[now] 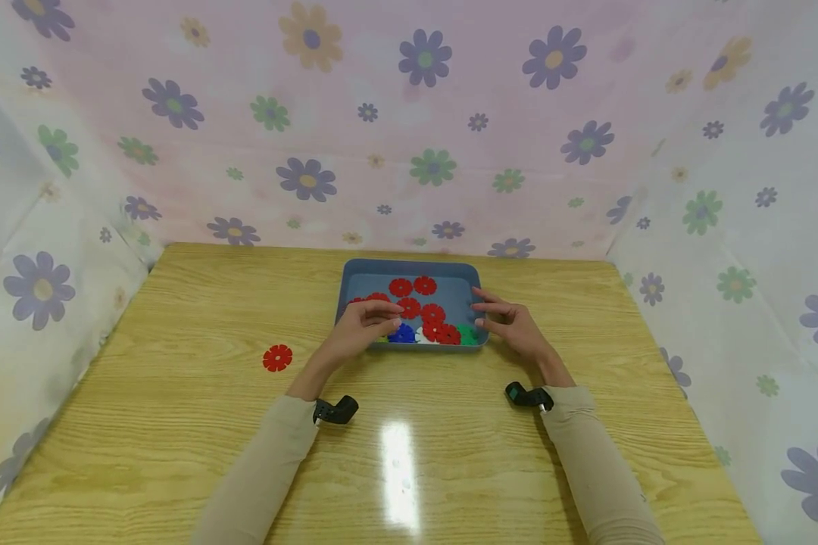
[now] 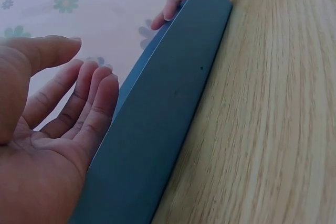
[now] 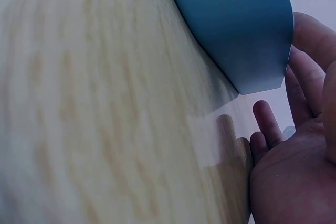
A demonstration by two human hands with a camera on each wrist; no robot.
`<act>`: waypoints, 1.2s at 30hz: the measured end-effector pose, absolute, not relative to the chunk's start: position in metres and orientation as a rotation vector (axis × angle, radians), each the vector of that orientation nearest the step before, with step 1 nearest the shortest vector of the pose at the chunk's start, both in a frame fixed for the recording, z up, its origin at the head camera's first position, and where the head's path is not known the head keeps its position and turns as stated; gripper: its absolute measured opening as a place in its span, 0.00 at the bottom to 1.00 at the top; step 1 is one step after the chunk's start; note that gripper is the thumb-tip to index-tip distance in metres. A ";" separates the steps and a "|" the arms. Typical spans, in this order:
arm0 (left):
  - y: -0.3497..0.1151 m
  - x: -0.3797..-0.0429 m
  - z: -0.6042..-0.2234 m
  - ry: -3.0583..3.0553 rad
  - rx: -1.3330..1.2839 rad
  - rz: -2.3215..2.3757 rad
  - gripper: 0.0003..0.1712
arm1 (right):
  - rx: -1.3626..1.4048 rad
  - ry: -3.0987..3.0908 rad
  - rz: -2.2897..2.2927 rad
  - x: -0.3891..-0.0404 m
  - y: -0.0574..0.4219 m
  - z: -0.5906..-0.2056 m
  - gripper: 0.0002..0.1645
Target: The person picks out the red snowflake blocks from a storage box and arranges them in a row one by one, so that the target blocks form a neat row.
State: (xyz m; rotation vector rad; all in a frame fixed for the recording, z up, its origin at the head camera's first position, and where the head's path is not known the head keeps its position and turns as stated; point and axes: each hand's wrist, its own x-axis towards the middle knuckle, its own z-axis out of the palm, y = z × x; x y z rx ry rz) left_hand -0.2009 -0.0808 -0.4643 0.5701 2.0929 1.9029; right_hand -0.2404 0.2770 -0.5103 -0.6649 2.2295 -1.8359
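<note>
A blue-grey tray [image 1: 414, 266] holds several red notched discs [image 1: 426, 285], along with a blue disc [image 1: 403, 334], a white one [image 1: 423, 335] and a green one [image 1: 468, 334]. Over the tray's front left part is my left hand [image 1: 363, 330], its fingers bent a little. Nothing lies between thumb and fingers in the left wrist view, where the hand [image 2: 58, 124] is beside the tray wall [image 2: 157, 103]. At the tray's right end, my right hand [image 1: 514, 325] has its fingertips at the rim. The right wrist view shows its thumb against the tray [image 3: 241, 30], the other fingers loosely extended.
One red disc [image 1: 277, 358] lies on the wooden table [image 1: 198, 439], left of the tray. Flowered cloth [image 1: 382, 204] hangs behind the table and at both sides. Both wrists wear dark camera straps [image 1: 336, 409].
</note>
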 end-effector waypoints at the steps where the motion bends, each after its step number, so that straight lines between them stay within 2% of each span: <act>1: -0.079 -0.203 -0.464 2.086 0.568 1.890 0.21 | -0.666 2.228 -1.839 -0.240 0.277 -0.510 0.22; 18: -0.037 -0.225 -0.472 2.042 0.504 1.777 0.22 | -0.635 2.198 -1.884 -0.236 0.277 -0.508 0.24; 36: -0.012 -0.225 -0.472 2.241 0.449 1.611 0.23 | -0.610 2.190 -1.887 -0.237 0.275 -0.507 0.24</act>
